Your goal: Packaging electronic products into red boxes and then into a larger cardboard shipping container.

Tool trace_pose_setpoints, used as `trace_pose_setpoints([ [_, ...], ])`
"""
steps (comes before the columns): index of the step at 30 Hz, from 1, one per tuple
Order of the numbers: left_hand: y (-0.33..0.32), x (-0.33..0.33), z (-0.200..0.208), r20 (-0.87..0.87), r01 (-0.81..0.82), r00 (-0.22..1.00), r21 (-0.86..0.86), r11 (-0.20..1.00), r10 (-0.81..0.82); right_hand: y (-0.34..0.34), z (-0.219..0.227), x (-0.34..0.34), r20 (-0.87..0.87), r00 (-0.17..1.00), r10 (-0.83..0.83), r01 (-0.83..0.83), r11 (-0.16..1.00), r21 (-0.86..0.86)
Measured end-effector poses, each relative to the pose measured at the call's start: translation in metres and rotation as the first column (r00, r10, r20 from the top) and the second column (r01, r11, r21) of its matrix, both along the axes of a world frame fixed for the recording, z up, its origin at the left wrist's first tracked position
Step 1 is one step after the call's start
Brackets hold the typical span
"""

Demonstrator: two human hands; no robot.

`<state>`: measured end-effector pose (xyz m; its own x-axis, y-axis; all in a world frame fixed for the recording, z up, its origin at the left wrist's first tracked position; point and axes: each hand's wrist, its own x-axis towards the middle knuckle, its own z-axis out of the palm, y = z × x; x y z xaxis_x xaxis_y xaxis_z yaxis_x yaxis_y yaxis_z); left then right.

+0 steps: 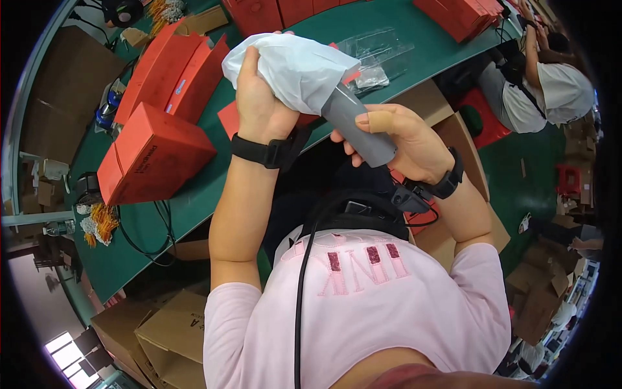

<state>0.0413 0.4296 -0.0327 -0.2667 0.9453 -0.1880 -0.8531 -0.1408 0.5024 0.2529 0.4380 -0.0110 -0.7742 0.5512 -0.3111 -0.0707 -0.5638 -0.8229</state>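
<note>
A white plastic bag (291, 71) covers the upper end of a device, whose smooth grey handle (357, 123) sticks out toward the lower right. My left hand (262, 100) grips the bag from below and the left, its thumb up along the side. Around the bare handle closes my right hand (411, 139), its thumb lying on top with a tan bandage on it. What the bag covers is hidden. Both hands hold the device tilted above the near edge of the table.
Several red boxes stand on the green table (311, 27), one nearest box (155, 159) at left. Clear plastic trays (382, 55) lie behind my right hand. An open cardboard box (461, 139) stands right of me. Another person (557, 87) sits at far right; a black cable hangs down my shirt.
</note>
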Motion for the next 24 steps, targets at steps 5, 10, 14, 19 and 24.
trace_pose_setpoints([
  [5, -0.02, 0.021, 0.01, -0.088, 0.0, 0.996, 0.136, 0.991, 0.012, -0.01, -0.007, -0.01, 0.109, 0.924, -0.367, 0.082, 0.468, 0.88],
  [10, -0.012, 0.034, 0.006, -0.099, -0.105, 0.989, 0.06, 0.993, 0.111, -0.021, -0.008, -0.027, 0.044, 0.797, -0.602, -0.064, -0.011, 0.998],
  [14, -0.008, 0.014, -0.007, 0.105, 0.021, 0.994, 0.08, 0.997, -0.029, -0.016, 0.001, -0.02, 0.093, 0.89, -0.447, 0.03, 0.26, 0.965],
  [19, -0.008, 0.006, -0.012, 0.186, 0.08, 0.976, 0.163, 0.983, -0.11, -0.01, 0.009, -0.015, 0.075, 0.997, -0.025, 0.01, 0.979, 0.205],
  [24, -0.013, 0.014, 0.001, 0.111, 0.105, 0.986, 0.19, 0.976, -0.128, -0.009, 0.004, -0.017, 0.074, 0.997, -0.014, 0.006, 0.994, 0.111],
])
